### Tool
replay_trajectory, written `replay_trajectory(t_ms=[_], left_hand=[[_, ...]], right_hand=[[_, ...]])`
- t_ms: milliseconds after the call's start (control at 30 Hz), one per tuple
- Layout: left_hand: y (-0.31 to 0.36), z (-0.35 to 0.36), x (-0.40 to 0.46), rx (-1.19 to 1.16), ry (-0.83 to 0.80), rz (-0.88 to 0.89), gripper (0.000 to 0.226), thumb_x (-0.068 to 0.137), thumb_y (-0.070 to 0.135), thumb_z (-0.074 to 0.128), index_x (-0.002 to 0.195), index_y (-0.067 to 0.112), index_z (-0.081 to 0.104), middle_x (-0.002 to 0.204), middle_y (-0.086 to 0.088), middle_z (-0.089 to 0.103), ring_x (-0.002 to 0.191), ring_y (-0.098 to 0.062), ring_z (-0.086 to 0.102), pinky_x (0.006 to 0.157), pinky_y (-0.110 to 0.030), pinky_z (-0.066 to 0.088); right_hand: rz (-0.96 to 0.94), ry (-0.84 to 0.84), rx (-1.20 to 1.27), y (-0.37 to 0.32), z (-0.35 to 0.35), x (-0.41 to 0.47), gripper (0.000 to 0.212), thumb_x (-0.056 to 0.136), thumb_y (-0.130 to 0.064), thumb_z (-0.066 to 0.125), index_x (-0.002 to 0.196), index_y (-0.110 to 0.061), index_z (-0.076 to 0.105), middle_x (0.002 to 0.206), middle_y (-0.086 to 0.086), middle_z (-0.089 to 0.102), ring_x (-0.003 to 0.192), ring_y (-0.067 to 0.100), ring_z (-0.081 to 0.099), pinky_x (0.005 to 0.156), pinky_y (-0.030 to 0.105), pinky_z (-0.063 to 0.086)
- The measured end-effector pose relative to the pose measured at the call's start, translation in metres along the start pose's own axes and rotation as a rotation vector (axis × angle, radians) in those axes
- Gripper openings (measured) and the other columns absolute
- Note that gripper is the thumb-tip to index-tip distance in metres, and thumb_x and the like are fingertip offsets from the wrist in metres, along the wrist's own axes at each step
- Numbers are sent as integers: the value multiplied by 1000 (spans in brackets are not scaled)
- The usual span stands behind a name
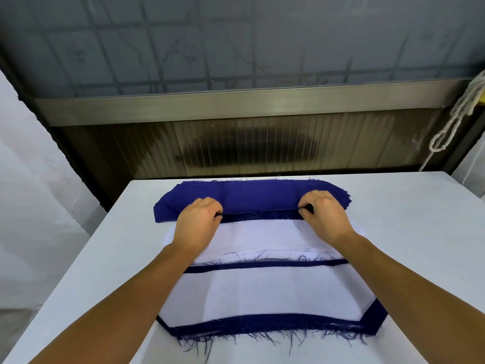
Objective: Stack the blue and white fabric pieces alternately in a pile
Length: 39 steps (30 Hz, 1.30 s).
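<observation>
A stack of blue fabric pieces lies at the far end of the table. My left hand and my right hand each pinch the near edge of the top blue piece, lifting it slightly off the stack. Just in front lies a stack of white pieces. Nearest to me sits the mixed pile, with a white piece on top and frayed blue edges showing beneath it at the front and right.
The white table reaches to a dark ribbed panel and a metal ledge behind it. A knotted white rope hangs at the far right. White cloth covers the left side.
</observation>
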<state>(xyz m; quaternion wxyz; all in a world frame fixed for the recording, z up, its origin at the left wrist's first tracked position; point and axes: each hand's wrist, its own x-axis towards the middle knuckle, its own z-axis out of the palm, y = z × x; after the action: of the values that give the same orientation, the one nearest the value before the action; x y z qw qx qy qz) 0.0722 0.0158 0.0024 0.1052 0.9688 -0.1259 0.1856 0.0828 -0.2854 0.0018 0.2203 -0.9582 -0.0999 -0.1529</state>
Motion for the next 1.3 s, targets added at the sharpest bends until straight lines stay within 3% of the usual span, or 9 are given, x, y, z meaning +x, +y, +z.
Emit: replay_trajectory(t_ms=[100,233,433,600,700,833,1000,1133,1300], left_hand=[[0,-20,-18,24,7,41,3,92,23,63,94,21,64,89,10,64,81,-12,56,65,-25,45],[-4,-58,-48,-49,-142,77,9,90,31,65,88,35,56,80,18,61,68,-4,53,58,-17,38],[-8,-108,-59,-373,-567,42,12,89,32,68,88,44,66,91,27,65,86,3,60,72,-13,49],[-14,-111,-52,-541,-672,6,18,92,24,65,94,41,71,96,20,69,88,-2,66,75,-19,54],[-17,-104,-45,-444,-604,-11,19,93,24,64,95,42,67,97,24,67,93,5,61,81,-19,53],[-12,-102,-42,-314,-215,-44,19,92,24,65,99,42,65,93,34,57,89,11,55,72,-7,41],[-10,-105,-72,-80,63,238,10,85,21,72,94,26,71,88,16,64,75,-2,57,64,-17,48],[-14,-76,-116,-54,46,365,32,94,36,47,88,19,73,87,9,66,74,-13,61,69,-22,45],[-12,-46,-150,-66,10,358,56,103,44,23,88,22,72,94,13,64,84,-5,55,79,-17,40]], right_hand=[[-66,16,-9,-8,-17,-26,11,89,-8,61,91,-17,67,92,-7,66,90,14,57,81,26,48],[40,-112,116,-16,-45,-67,11,92,-22,59,86,-31,58,71,-16,61,67,3,56,55,16,42],[114,-448,420,-22,-89,-87,18,89,-19,69,76,-33,68,77,-7,68,64,7,59,60,19,48],[129,-546,349,-21,-93,-81,16,89,-16,67,85,-30,71,85,-12,72,77,8,66,74,24,54],[116,-438,163,-20,-90,-70,12,91,-20,64,88,-32,67,88,-14,68,81,5,62,76,24,52],[38,-65,78,-26,-94,-64,11,92,-19,60,95,-29,63,89,-18,63,79,1,57,69,20,45],[-230,263,-31,-19,-86,-99,8,90,-10,62,93,-18,65,92,-9,64,84,11,57,72,22,45],[-383,181,-90,-2,-51,-147,21,90,-18,49,89,-13,70,95,-4,66,87,20,61,81,27,43],[-342,120,-56,6,-27,-174,46,101,-36,33,85,-16,72,96,-9,67,88,12,63,83,20,41]])
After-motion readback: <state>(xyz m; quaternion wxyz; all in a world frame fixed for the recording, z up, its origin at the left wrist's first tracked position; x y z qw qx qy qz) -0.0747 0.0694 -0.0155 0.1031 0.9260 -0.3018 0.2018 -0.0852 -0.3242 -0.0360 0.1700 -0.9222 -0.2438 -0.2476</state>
